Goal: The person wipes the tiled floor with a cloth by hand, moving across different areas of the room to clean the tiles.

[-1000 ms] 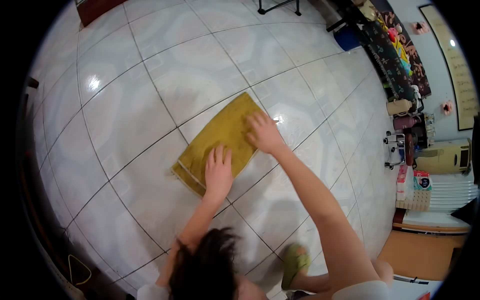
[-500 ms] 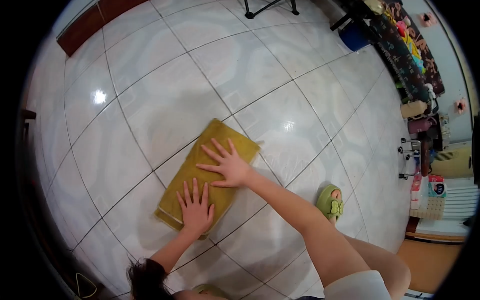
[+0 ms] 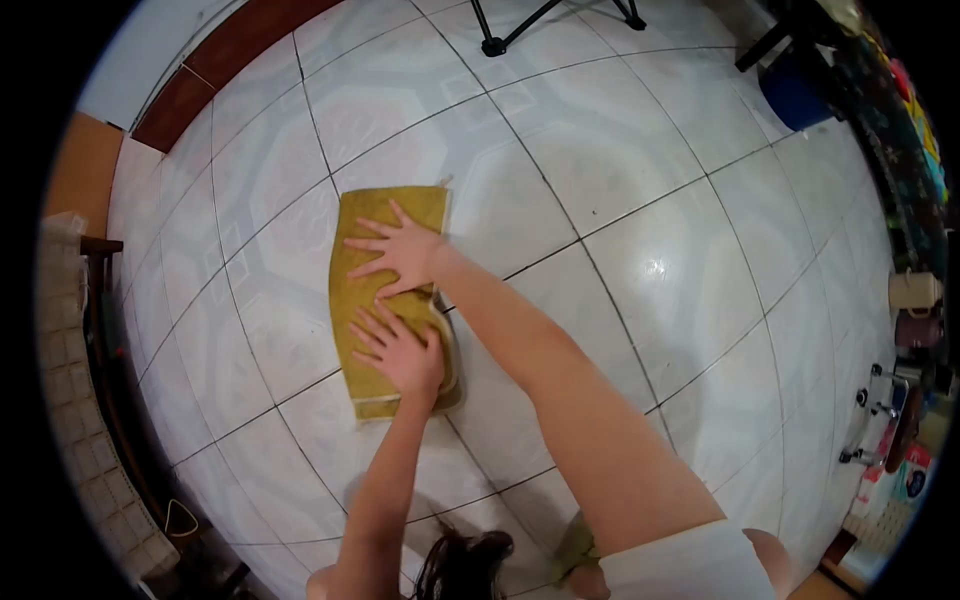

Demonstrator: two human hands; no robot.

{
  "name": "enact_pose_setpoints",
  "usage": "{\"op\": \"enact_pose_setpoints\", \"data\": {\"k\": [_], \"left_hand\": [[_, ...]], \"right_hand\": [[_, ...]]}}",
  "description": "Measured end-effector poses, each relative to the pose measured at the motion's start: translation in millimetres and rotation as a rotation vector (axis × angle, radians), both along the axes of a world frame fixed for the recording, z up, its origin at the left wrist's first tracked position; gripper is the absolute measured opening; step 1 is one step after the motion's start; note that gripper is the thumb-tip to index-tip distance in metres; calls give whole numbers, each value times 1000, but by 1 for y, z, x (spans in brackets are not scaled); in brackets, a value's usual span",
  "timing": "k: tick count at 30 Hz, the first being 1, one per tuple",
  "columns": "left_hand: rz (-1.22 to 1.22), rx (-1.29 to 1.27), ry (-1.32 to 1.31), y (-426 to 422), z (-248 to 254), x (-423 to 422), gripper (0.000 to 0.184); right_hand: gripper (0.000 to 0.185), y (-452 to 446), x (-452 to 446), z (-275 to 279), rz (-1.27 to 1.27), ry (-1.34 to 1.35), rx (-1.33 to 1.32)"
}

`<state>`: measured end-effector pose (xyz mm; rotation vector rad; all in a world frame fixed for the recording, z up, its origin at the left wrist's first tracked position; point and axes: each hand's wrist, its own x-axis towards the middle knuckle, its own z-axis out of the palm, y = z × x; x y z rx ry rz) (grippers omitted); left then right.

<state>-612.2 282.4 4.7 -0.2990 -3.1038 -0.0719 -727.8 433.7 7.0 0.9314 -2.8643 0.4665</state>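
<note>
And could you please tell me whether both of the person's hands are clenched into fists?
No, the left hand and the right hand both rest spread open on the yellow cloth.

Glossy pale tiled floor (image 3: 540,340) beneath a yellow cloth (image 3: 353,297) and black stand legs (image 3: 494,46)

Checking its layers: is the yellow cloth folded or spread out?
Folded, it appears: the yellow cloth shows layered pale edges beside the left hand.

left fingers (image 3: 374,324) spread flat | right fingers (image 3: 366,244) spread flat, farther forward | arms (image 3: 560,365) extended
</note>
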Motion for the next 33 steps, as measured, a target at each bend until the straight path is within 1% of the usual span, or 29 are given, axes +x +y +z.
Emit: {"op": "enact_pose_setpoints", "data": {"k": [2, 5, 6, 8, 11, 13, 16, 17, 19, 20, 23, 25, 27, 29, 31, 32, 33], "left_hand": [[0, 22, 11, 38, -3, 8, 85], [-167, 46, -62, 67, 7, 31, 84], [-219, 71, -100, 71, 11, 40, 83], [-340, 69, -173, 70, 22, 53, 83], [-494, 56, -251, 59, 33, 54, 85], [-595, 53, -276, 53, 34, 36, 85], [-908, 57, -384, 37, 40, -24, 83], [-983, 53, -361, 35, 38, -47, 82], [-1152, 43, -326, 38, 31, -101, 81], [-1186, 32, -293, 43, 32, -123, 81], [-1276, -9, -226, 69, 26, -202, 79], [-1318, -30, -113, 91, 25, -254, 77], [-1307, 39, -11, 112, 12, -303, 73], [-1195, 52, 57, 128, 4, -313, 69], [-1136, 91, 72, 119, -8, -296, 67], [-1099, 111, 114, 121, -3, -297, 66], [-1072, 118, 95, 120, 0, -289, 66]], "right_hand": [[58, 39, 11, 1, -36, -4, 7], [60, 90, 58, 8, -146, -43, 41], [60, 102, 76, 12, -200, -46, 16], [61, 112, 116, 16, -295, -72, -25], [59, 105, 152, 25, -467, -178, 28], [59, 102, 153, 28, -475, -181, 45], [59, 105, 137, 24, -486, -208, 95], [59, 107, 134, 22, -490, -228, 115], [60, 109, 110, 20, -591, -250, 148], [61, 109, 95, 18, -646, -266, 162], [64, 124, 36, 7, -789, -252, 161], [70, 137, -9, 5, -886, -249, 181], [72, 152, -49, 9, -1005, -305, 130], [71, 159, -65, 2, -1037, -261, 127], [69, 152, -63, -3, -1068, -221, 105], [68, 151, -58, -4, -1042, -197, 133], [68, 146, -51, -6, -1037, -203, 128]]}}
